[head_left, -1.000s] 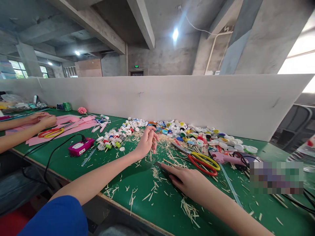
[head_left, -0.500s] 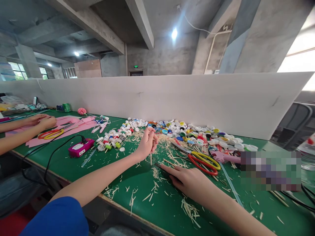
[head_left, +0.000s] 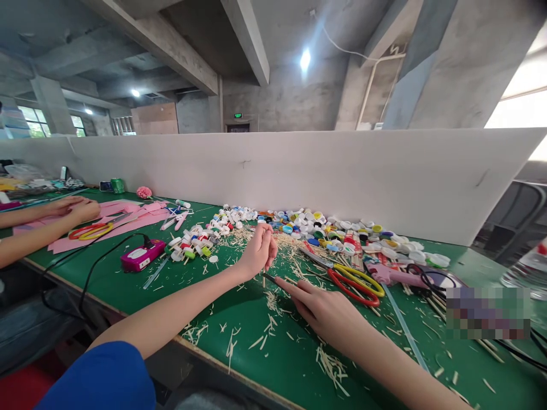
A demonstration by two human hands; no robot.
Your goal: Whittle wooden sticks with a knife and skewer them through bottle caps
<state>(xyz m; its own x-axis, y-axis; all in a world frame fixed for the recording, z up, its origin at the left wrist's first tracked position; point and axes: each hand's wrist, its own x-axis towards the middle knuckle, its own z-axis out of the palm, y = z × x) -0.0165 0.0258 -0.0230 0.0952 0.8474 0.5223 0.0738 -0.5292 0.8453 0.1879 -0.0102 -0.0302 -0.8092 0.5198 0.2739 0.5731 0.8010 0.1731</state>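
While your left hand (head_left: pixel 258 250) is gripping a thin stick (head_left: pixel 264 282) that is pointing down over the green table (head_left: pixel 294 376), left of the scissors (head_left: pixel 342 269), your right hand (head_left: pixel 318 304) is holding a knife (head_left: pixel 270 278). Lying nearer you half a second ago, the knife is now reaching the stick, bringing both into working position; contact isn't showing clearly.
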